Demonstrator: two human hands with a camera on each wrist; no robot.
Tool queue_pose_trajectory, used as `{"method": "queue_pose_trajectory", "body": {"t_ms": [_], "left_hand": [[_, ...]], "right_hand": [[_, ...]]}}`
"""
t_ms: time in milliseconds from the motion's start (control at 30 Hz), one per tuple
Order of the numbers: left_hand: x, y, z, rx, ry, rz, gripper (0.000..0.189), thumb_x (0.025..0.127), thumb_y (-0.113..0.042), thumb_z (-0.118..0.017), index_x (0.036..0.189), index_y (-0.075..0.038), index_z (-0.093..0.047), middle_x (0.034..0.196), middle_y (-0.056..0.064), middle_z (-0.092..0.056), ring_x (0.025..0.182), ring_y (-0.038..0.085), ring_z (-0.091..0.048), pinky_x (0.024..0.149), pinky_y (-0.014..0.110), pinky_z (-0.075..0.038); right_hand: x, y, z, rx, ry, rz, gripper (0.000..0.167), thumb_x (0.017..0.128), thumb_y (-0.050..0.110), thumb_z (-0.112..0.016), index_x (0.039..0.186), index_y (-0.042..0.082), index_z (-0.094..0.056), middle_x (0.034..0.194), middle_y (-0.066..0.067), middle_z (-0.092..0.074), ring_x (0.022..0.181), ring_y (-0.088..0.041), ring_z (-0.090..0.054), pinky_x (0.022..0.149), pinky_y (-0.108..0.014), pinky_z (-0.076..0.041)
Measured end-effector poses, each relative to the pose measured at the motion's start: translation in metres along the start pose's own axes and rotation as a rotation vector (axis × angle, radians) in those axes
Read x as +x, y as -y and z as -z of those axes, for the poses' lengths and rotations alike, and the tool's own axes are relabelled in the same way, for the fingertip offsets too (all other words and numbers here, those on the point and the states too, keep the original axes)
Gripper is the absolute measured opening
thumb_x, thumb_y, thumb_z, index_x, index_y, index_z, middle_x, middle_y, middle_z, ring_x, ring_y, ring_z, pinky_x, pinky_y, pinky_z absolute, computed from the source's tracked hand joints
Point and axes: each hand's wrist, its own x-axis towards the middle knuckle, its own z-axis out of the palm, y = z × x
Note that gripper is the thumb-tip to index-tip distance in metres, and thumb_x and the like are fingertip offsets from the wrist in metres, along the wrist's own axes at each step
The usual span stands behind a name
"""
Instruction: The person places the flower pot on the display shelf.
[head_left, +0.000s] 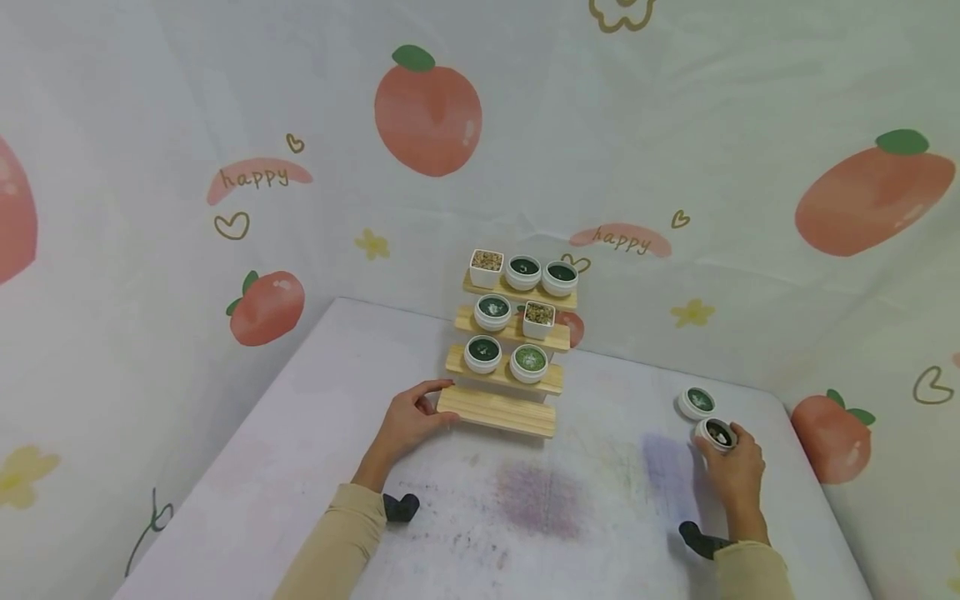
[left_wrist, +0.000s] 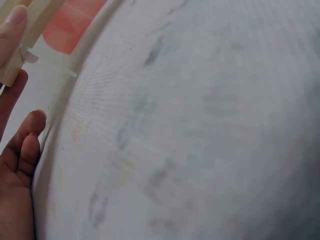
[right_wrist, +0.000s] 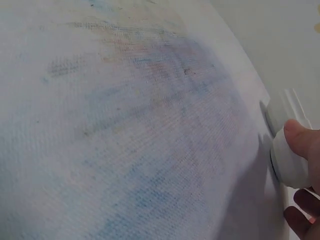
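My left hand [head_left: 408,421] pinches the left end of the lowest board of a tiered wooden stand [head_left: 498,410]. In the left wrist view, the thumb [left_wrist: 12,30] lies on one face of the board and a finger is behind it. On the right of the table, my right hand [head_left: 738,471] grips a small round white pot [head_left: 716,434] with dark contents and a white fleck. The right wrist view shows the thumb against the pot's side [right_wrist: 290,162]; its far side is hidden. Just behind it stands another round white pot [head_left: 697,403] with a dark green top.
The stand's upper boards carry several pots, including a square white pot [head_left: 487,268] with brown grains, a second square pot [head_left: 538,320] and a light green round pot [head_left: 529,363]. The lowest board is bare. A patterned cloth wall [head_left: 525,167] rises behind the stained white table [head_left: 600,517].
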Motion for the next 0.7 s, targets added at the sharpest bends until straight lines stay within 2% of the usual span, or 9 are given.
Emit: {"method": "queue_pose_trajectory", "body": {"t_ms": [400, 567, 633, 700], "left_hand": [[0.001, -0.002, 0.001, -0.003, 0.001, -0.009, 0.058, 0.073, -0.043, -0.092, 0.126, -0.041, -0.069, 0.072, 0.002, -0.059, 0.063, 0.014, -0.052, 0.059, 0.026, -0.044], [0.002, -0.001, 0.001, -0.011, 0.007, -0.007, 0.058, 0.072, -0.045, -0.092, 0.126, -0.042, -0.069, 0.072, 0.002, -0.059, 0.063, 0.015, -0.052, 0.059, 0.026, -0.045], [0.001, 0.000, 0.001, -0.009, 0.007, -0.007, 0.058, 0.072, -0.045, -0.092, 0.125, -0.042, -0.069, 0.071, 0.001, -0.059, 0.063, 0.015, -0.053, 0.059, 0.026, -0.045], [0.002, 0.000, 0.001, -0.008, 0.008, -0.008, 0.058, 0.072, -0.045, -0.092, 0.125, -0.042, -0.069, 0.072, 0.002, -0.060, 0.064, 0.015, -0.053, 0.060, 0.026, -0.045]], "right_hand": [[-0.008, 0.014, 0.003, 0.090, -0.083, 0.083, 0.073, 0.098, 0.018, -0.064, 0.155, -0.011, -0.028, 0.146, -0.042, -0.036, 0.137, -0.056, -0.035, 0.116, -0.064, -0.029], [-0.009, 0.022, 0.000, 0.109, -0.092, 0.117, 0.074, 0.099, 0.021, -0.065, 0.156, -0.008, -0.028, 0.147, -0.038, -0.037, 0.134, -0.052, -0.039, 0.111, -0.062, -0.035], [-0.012, 0.027, 0.000, 0.111, -0.088, 0.135, 0.074, 0.099, 0.022, -0.065, 0.156, -0.007, -0.028, 0.147, -0.037, -0.037, 0.132, -0.050, -0.041, 0.105, -0.058, -0.040], [-0.017, 0.034, 0.000, 0.116, -0.084, 0.160, 0.074, 0.099, 0.024, -0.066, 0.155, -0.007, -0.028, 0.146, -0.037, -0.037, 0.129, -0.049, -0.043, 0.097, -0.048, -0.044]]}}
